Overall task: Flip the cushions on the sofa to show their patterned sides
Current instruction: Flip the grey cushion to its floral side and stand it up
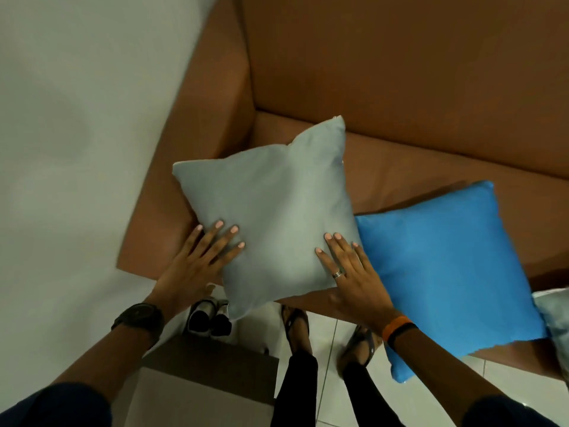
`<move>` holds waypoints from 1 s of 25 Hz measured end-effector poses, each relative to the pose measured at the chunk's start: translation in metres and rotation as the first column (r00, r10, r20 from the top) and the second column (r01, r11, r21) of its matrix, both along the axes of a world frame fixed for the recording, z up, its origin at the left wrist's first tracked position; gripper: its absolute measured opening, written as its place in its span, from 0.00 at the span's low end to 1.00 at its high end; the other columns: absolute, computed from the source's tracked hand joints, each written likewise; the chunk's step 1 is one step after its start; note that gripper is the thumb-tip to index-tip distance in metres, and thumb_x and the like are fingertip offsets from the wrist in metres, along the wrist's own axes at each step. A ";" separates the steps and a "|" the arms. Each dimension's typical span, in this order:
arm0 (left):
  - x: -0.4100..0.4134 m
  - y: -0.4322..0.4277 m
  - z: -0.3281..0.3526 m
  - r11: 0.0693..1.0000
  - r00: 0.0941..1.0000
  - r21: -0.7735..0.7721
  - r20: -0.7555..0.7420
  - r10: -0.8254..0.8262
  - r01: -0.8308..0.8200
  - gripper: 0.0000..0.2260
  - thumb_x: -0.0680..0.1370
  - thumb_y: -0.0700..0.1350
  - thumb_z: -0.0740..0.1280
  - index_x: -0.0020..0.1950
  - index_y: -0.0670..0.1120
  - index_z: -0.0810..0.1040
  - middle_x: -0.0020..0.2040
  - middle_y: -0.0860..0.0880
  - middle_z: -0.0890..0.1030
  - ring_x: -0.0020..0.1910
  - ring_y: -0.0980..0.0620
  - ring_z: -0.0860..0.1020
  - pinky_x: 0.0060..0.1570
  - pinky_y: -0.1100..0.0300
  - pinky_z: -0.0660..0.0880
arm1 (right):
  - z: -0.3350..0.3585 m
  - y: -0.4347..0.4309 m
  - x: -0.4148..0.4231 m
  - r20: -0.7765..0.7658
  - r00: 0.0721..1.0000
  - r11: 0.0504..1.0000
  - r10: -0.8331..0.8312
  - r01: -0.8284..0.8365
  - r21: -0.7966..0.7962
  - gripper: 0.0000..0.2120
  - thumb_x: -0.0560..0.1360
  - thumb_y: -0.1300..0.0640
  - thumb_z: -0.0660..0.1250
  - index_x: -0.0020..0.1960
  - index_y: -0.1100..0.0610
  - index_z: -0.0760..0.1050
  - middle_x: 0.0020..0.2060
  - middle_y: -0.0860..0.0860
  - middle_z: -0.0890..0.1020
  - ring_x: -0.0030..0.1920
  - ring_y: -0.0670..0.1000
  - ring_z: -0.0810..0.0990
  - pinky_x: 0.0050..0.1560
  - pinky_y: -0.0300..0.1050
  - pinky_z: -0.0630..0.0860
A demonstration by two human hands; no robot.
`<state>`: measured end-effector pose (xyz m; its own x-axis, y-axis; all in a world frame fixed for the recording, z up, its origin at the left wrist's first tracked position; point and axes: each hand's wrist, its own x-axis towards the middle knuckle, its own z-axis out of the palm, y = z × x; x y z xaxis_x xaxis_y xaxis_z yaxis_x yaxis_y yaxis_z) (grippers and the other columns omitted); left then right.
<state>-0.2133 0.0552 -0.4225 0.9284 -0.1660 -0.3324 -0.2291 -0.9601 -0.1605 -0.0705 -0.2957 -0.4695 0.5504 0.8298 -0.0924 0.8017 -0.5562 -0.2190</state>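
A plain grey cushion [277, 204] lies on the seat of the brown sofa [400, 72], at its left end, with its near corner hanging over the front edge. My left hand [197, 263] grips its near left edge, fingers spread on top and thumb underneath. My right hand [351, 272] holds the near right edge, fingers flat on top. A plain blue cushion [446, 266] lies flat to the right, touching the grey one. No pattern shows on either cushion. A pale grey-blue cushion [554, 322] is cut off at the right border.
A white wall [77, 118] runs along the sofa's left arm. On the tiled floor below stand a brown box [209, 374] and a pair of shoes [209, 317]. My feet in sandals [297, 325] are close to the sofa's front.
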 end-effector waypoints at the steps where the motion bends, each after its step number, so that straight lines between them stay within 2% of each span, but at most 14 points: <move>1: 0.001 -0.001 -0.012 1.000 0.999 -0.008 0.033 0.014 -0.014 0.57 0.64 0.53 0.82 0.84 0.49 0.51 0.84 0.40 0.52 0.82 0.34 0.53 0.78 0.32 0.56 | -0.014 0.003 -0.003 0.001 1.000 1.000 -0.008 0.008 -0.010 0.37 0.85 0.33 0.43 0.84 0.56 0.57 0.83 0.61 0.61 0.83 0.62 0.59 0.79 0.70 0.64; 2: 0.004 -0.002 -0.022 1.000 0.998 -0.005 0.069 0.007 -0.007 0.56 0.65 0.53 0.82 0.84 0.50 0.51 0.84 0.40 0.54 0.82 0.34 0.54 0.78 0.31 0.56 | -0.025 0.007 -0.005 0.024 1.000 0.999 -0.010 0.011 -0.031 0.39 0.84 0.31 0.43 0.84 0.57 0.55 0.83 0.62 0.60 0.83 0.63 0.58 0.79 0.72 0.62; 4: 0.017 -0.004 -0.041 1.000 0.994 0.007 0.110 0.015 -0.016 0.56 0.65 0.57 0.81 0.84 0.49 0.52 0.83 0.40 0.57 0.81 0.34 0.55 0.77 0.29 0.55 | -0.053 0.014 -0.001 0.107 0.994 0.999 0.001 0.004 -0.048 0.44 0.82 0.30 0.53 0.85 0.57 0.47 0.83 0.64 0.58 0.83 0.65 0.56 0.78 0.76 0.59; 7: 0.046 -0.002 -0.055 1.000 0.990 0.007 0.140 -0.009 0.008 0.49 0.65 0.64 0.74 0.81 0.48 0.60 0.81 0.39 0.63 0.80 0.34 0.60 0.76 0.27 0.55 | -0.080 0.023 0.015 0.210 0.977 0.999 -0.023 0.031 -0.032 0.53 0.76 0.42 0.73 0.85 0.58 0.42 0.83 0.65 0.57 0.83 0.65 0.54 0.76 0.78 0.58; 9: 0.060 0.006 -0.053 0.996 0.992 -0.062 0.115 -0.050 0.057 0.41 0.66 0.64 0.66 0.75 0.46 0.68 0.77 0.40 0.70 0.78 0.34 0.65 0.76 0.29 0.58 | -0.084 0.026 0.024 0.230 0.972 0.999 -0.049 0.045 0.023 0.52 0.76 0.50 0.75 0.85 0.57 0.43 0.82 0.64 0.60 0.83 0.64 0.56 0.76 0.76 0.61; 12: 0.079 0.018 -0.033 0.961 0.972 -0.244 0.222 -0.076 0.131 0.24 0.72 0.51 0.62 0.67 0.45 0.74 0.67 0.42 0.79 0.72 0.39 0.71 0.79 0.41 0.58 | -0.060 0.027 0.037 0.154 0.986 0.989 -0.058 0.035 0.146 0.41 0.76 0.48 0.70 0.84 0.55 0.55 0.78 0.61 0.70 0.78 0.60 0.65 0.73 0.64 0.65; 14: 0.096 0.026 -0.013 0.910 0.972 -0.392 0.229 -0.046 0.135 0.25 0.69 0.42 0.59 0.66 0.45 0.74 0.65 0.43 0.81 0.71 0.44 0.71 0.82 0.50 0.52 | -0.027 0.022 0.054 0.046 0.995 0.964 -0.091 0.077 0.255 0.35 0.75 0.44 0.66 0.79 0.56 0.66 0.73 0.59 0.77 0.73 0.57 0.73 0.69 0.57 0.72; 16: 0.114 0.032 0.004 0.856 0.982 -0.504 0.187 -0.023 0.116 0.27 0.68 0.41 0.59 0.68 0.44 0.73 0.65 0.42 0.81 0.70 0.47 0.70 0.83 0.56 0.49 | 0.005 0.008 0.076 -0.082 0.990 0.931 -0.114 0.136 0.339 0.33 0.72 0.46 0.70 0.74 0.56 0.73 0.70 0.55 0.81 0.68 0.54 0.79 0.65 0.50 0.77; 18: 0.139 0.029 0.033 0.798 0.983 -0.600 0.177 0.051 0.066 0.22 0.76 0.44 0.60 0.70 0.42 0.71 0.66 0.38 0.80 0.70 0.47 0.70 0.81 0.58 0.52 | 0.047 -0.003 0.108 -0.158 0.977 0.911 -0.146 0.195 0.363 0.32 0.69 0.47 0.73 0.71 0.55 0.76 0.64 0.55 0.85 0.61 0.53 0.84 0.60 0.45 0.78; 20: 0.164 0.013 0.067 0.700 0.952 -0.705 0.125 0.281 -0.114 0.21 0.81 0.47 0.59 0.71 0.39 0.72 0.67 0.36 0.79 0.68 0.46 0.70 0.74 0.57 0.62 | 0.088 -0.008 0.147 -0.201 0.959 0.903 -0.199 0.259 0.343 0.31 0.69 0.42 0.70 0.68 0.56 0.79 0.53 0.57 0.88 0.51 0.56 0.87 0.50 0.50 0.81; 21: 0.178 0.006 0.083 0.594 0.909 -0.776 0.065 0.411 -0.213 0.20 0.81 0.45 0.60 0.70 0.36 0.74 0.66 0.35 0.79 0.65 0.46 0.73 0.67 0.58 0.67 | 0.110 -0.007 0.167 -0.231 0.944 0.890 -0.235 0.305 0.340 0.31 0.70 0.40 0.69 0.67 0.57 0.80 0.49 0.57 0.89 0.47 0.58 0.87 0.47 0.53 0.82; 23: 0.215 0.000 0.104 0.340 0.827 -0.916 0.016 0.562 -0.213 0.21 0.81 0.46 0.61 0.65 0.31 0.76 0.58 0.33 0.80 0.55 0.52 0.78 0.57 0.60 0.72 | 0.148 0.002 0.210 -0.365 0.888 0.835 -0.279 0.412 0.365 0.24 0.73 0.41 0.69 0.66 0.50 0.81 0.51 0.52 0.89 0.50 0.53 0.88 0.53 0.53 0.84; 24: 0.234 0.001 0.106 0.255 0.791 -0.949 0.007 0.611 -0.188 0.22 0.81 0.50 0.60 0.63 0.32 0.76 0.56 0.34 0.81 0.52 0.56 0.80 0.55 0.62 0.74 | 0.162 0.013 0.227 -0.447 0.857 0.802 -0.258 0.448 0.396 0.18 0.76 0.44 0.71 0.64 0.44 0.81 0.54 0.48 0.88 0.53 0.47 0.87 0.57 0.47 0.84; 25: 0.252 0.002 0.103 0.235 0.761 -0.954 0.012 0.649 -0.185 0.21 0.81 0.52 0.58 0.62 0.36 0.77 0.55 0.36 0.82 0.51 0.58 0.80 0.55 0.62 0.74 | 0.172 0.030 0.241 -0.484 0.841 0.784 -0.241 0.462 0.413 0.14 0.78 0.46 0.72 0.63 0.42 0.81 0.55 0.45 0.87 0.54 0.42 0.86 0.58 0.43 0.84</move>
<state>0.0388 0.0573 -0.3194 0.9438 0.3228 0.0708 0.1027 -0.4901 0.8656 0.1708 -0.2657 -0.2978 0.8210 0.5709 0.0054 0.3559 -0.5044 -0.7867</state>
